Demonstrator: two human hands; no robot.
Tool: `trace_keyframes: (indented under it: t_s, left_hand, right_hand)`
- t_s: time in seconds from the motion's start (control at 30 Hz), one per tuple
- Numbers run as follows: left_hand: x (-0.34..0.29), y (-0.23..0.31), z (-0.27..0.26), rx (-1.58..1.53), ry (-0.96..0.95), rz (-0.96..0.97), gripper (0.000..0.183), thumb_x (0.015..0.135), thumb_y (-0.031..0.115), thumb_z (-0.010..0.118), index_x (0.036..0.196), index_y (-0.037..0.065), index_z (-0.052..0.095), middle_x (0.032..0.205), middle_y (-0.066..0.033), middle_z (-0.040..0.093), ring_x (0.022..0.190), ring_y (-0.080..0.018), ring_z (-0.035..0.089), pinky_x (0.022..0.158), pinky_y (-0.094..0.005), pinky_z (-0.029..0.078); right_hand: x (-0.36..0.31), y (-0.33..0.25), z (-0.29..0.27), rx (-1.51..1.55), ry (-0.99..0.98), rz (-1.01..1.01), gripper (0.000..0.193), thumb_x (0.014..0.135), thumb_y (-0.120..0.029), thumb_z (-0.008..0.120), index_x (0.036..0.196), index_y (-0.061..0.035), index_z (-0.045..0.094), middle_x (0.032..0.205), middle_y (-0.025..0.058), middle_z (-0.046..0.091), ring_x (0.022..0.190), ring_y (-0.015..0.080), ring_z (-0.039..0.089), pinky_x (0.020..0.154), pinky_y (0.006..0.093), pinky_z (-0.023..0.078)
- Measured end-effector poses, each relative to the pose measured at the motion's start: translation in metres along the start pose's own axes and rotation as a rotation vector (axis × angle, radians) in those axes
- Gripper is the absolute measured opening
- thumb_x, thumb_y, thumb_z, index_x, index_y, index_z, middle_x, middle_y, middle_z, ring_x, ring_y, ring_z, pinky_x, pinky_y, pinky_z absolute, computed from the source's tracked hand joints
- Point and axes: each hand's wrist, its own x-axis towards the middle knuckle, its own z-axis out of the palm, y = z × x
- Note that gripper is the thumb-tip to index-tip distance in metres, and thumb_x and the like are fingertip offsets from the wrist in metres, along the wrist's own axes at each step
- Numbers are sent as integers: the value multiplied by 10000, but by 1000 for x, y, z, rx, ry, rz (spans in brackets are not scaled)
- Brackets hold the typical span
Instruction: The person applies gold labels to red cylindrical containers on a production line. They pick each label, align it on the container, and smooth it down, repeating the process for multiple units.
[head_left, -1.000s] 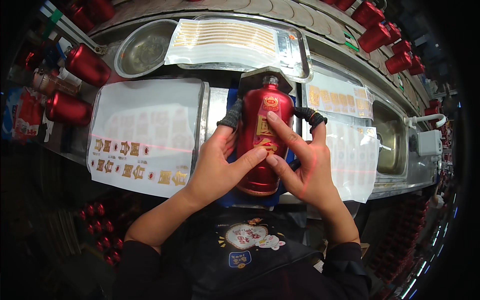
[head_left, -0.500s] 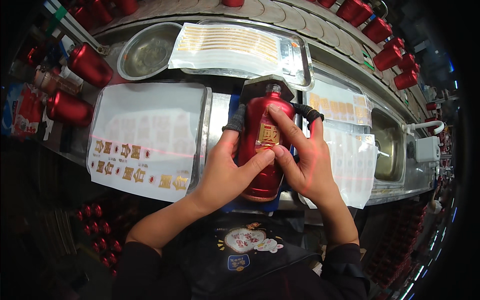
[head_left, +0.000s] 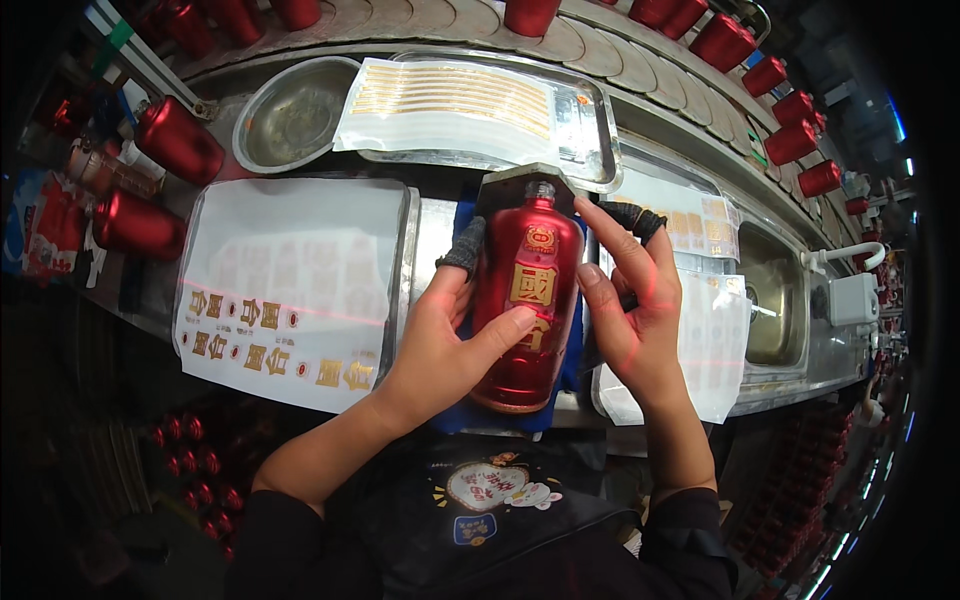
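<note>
A glossy red bottle [head_left: 515,375] with a bare neck lies on its back on a blue cloth [head_left: 452,415], its neck pointing away from me. Gold character decals [head_left: 533,284] and a small red-and-gold emblem [head_left: 541,240] run down its front. My left hand [head_left: 435,340] is wrapped round the bottle's left side, with the thumb pressed on the lower decal. Off the bottle's right side, my right hand [head_left: 635,315] is raised with its fingers apart and nothing visible in them. Dark finger sleeves cover a finger on each hand.
Decal sheets lie on a tray [head_left: 408,250] at left, with another sheet [head_left: 690,350] at right. Behind are a metal bowl [head_left: 252,125] and a tray of gold strips [head_left: 608,150]. More red bottles [head_left: 178,140] stand around. A slatted conveyor [head_left: 560,45] carries several. A sink [head_left: 775,300] is at right.
My right hand has lifted off the bottle's front and moved right. The film over the decals is no longer visible there, and the emblem now shows. Bottles on the conveyor have shifted right.
</note>
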Motion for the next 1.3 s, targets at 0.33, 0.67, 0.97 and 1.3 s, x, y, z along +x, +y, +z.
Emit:
trace_keyframes:
  t_s: [0.33, 0.67, 0.97, 1.3]
  left_hand:
    - [-5, 3, 4, 13, -49, -38, 758, 924, 39, 654, 1533, -47, 210, 1523, -162, 377, 1407, -231, 388, 1164, -384, 317]
    - [-2, 4, 5, 45, -44, -43, 750, 919, 35, 652, 1531, -48, 225, 1520, -160, 385, 1410, -227, 381, 1164, -380, 308]
    - [11, 1, 0, -58, -6, -25, 608, 974, 59, 584, 1500, -38, 296, 1452, -149, 466, 1340, -196, 455, 1107, -349, 385]
    - [12, -1, 4, -62, 43, -52, 505, 988, 112, 604, 1435, -16, 405, 1351, -130, 562, 1243, -166, 538, 1048, -329, 444]
  right_hand:
    - [35, 8, 23, 174, 5, 209, 271, 825, -200, 766, 1011, -29, 669, 947, 85, 590, 795, 153, 609, 646, 260, 482]
    - [35, 8, 29, 217, 71, 204, 242, 837, -219, 750, 949, -24, 662, 882, 124, 605, 797, 216, 608, 690, 305, 501]
    - [32, 5, 21, 381, -25, 300, 302, 826, -217, 777, 1037, -38, 657, 930, 112, 589, 836, 206, 593, 707, 300, 479]
    - [29, 7, 25, 152, 16, 168, 286, 844, -228, 754, 1038, -42, 655, 901, 92, 568, 773, 183, 552, 664, 294, 433]
